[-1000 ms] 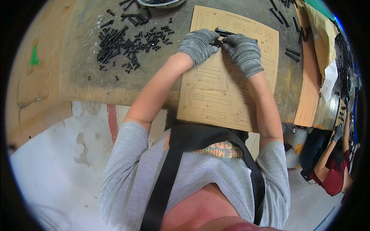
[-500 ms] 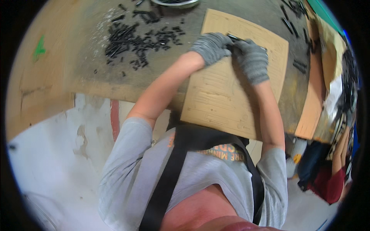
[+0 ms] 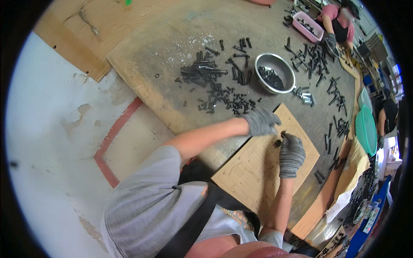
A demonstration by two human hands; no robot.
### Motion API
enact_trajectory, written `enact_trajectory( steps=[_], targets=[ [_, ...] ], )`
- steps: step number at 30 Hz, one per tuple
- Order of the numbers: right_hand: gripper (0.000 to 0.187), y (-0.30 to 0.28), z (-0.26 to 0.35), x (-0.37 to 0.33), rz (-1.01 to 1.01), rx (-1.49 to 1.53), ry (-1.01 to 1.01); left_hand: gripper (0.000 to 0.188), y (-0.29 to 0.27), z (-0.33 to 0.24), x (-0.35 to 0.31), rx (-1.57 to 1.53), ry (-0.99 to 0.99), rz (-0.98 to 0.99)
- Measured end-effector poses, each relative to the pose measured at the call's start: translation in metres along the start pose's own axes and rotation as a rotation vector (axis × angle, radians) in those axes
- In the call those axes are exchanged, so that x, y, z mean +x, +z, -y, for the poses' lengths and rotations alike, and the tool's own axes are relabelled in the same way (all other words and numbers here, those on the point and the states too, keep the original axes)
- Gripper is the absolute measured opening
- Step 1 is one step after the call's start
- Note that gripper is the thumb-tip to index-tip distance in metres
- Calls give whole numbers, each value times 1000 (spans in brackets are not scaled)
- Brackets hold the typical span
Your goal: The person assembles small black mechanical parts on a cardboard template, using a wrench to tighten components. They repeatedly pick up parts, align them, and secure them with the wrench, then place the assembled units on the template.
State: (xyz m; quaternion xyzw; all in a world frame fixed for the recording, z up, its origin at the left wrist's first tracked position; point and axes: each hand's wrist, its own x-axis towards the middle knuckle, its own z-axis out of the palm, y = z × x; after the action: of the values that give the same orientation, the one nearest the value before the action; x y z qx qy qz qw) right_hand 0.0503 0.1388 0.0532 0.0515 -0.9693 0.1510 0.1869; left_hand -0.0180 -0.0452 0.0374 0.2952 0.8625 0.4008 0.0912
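A tan board (image 3: 246, 172) with printed line drawings lies at the table's near edge, under both my hands. My right hand (image 3: 292, 157), in a grey knit glove, is over the board with its fingers curled closed around a small black part (image 3: 283, 134). Its exact kind is too small to tell, and the fingers cover much of it. Another dark bit (image 3: 277, 143) shows at the fingertips. My left hand (image 3: 260, 122), gloved alike, is over the board's far left edge. Its thumb and fingers are apart and nothing shows between them.
Black bolts (image 3: 202, 73) and shorter black pieces (image 3: 232, 101) lie heaped ahead. A metal bowl (image 3: 277, 60) holds black rings, with silver cylinders (image 3: 306, 98) beside it. Further right are scattered bolts (image 3: 314, 60), a pink basin (image 3: 307, 26), a green basket (image 3: 365, 129) and a co-worker (image 3: 337, 23).
The view has swung, bringing in the bowl and far table. My hands, together at a dark shiny piece before, are now apart; the left has drawn off from the right.
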Motion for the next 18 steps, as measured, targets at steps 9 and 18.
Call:
enact_trajectory(
  steps=[9,18],
  targets=[
    [52,110,162,60,197,175,-531,53,-215,172,-13,458,-498,-461],
    [56,127,179,60,306,25,-476,63,-340,341,28,663,-771,-536]
  ],
)
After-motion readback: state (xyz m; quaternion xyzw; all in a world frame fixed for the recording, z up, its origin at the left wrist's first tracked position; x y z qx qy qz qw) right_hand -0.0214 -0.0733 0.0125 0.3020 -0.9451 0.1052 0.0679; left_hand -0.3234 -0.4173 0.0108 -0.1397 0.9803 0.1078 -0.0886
